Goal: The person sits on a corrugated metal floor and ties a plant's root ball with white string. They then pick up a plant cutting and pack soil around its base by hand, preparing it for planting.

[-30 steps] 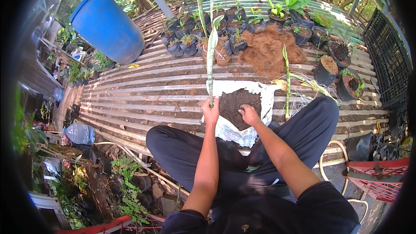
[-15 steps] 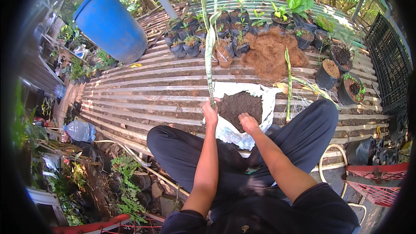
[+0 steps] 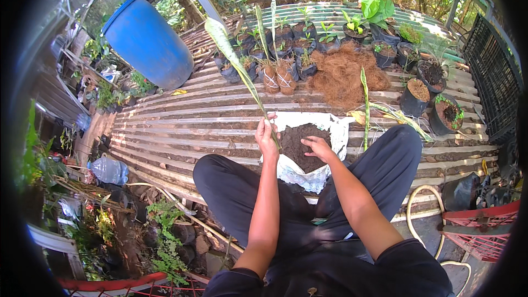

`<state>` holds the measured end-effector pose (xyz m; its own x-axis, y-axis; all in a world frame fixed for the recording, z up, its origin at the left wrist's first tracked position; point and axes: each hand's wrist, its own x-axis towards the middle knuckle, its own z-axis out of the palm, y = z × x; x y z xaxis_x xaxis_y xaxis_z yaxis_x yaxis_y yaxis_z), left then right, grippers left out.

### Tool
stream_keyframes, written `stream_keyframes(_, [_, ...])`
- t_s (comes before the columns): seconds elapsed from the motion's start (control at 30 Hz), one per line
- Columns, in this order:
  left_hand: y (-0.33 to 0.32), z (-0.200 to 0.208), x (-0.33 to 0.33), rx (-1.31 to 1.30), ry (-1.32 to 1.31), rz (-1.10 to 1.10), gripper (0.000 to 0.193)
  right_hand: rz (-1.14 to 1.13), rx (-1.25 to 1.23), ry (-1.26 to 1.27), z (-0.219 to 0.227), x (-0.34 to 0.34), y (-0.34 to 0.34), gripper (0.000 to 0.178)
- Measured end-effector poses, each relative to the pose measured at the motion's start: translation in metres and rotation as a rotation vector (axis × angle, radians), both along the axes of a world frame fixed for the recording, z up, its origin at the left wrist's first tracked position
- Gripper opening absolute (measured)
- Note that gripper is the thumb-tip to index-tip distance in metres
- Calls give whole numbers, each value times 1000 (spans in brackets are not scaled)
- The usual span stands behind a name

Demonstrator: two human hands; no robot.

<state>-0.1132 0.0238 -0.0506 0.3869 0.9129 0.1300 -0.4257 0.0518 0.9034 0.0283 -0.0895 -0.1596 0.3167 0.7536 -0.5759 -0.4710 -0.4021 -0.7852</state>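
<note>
Left hand (image 3: 267,137): fingers closed around the lower part of a long, mottled-green, sword-shaped leaf (image 3: 242,71), whose base projects just below the grip and whose blade slants up and leftward beyond the fingers. Right hand (image 3: 317,149): fingers parted and slightly bent, gripping nothing visible, over dark, crumbly soil (image 3: 294,137) on a white plastic sheet (image 3: 339,137); contact cannot be told. Beyond: a loose brown fibre heap (image 3: 349,74) and, farther left, a blue plastic barrel (image 3: 148,41).

soil (image 3: 297,148) lay on sheet (image 3: 340,132), leaf (image 3: 241,70) left of soil, fibre pile (image 3: 352,74) behind, barrel (image 3: 148,43) far left, crate (image 3: 491,77) far right.
</note>
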Motion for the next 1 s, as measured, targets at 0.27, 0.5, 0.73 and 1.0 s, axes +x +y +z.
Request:
stream_keyframes(0.27, [-16, 46, 11, 37, 4, -16, 33, -163, 134, 295, 12, 0, 10, 50])
stream_keyframes(0.5, [-7, 84, 18, 7, -19, -56, 34, -51, 125, 285, 9, 8, 18, 41])
stream_keyframes(0.73, [12, 143, 32, 53, 67, -136, 37, 87, -13, -38, 28, 12, 20, 25])
stream_keyframes(1.0, [40, 162, 50, -3, 18, -114, 35, 175, 22, 8, 63, 16, -1, 48])
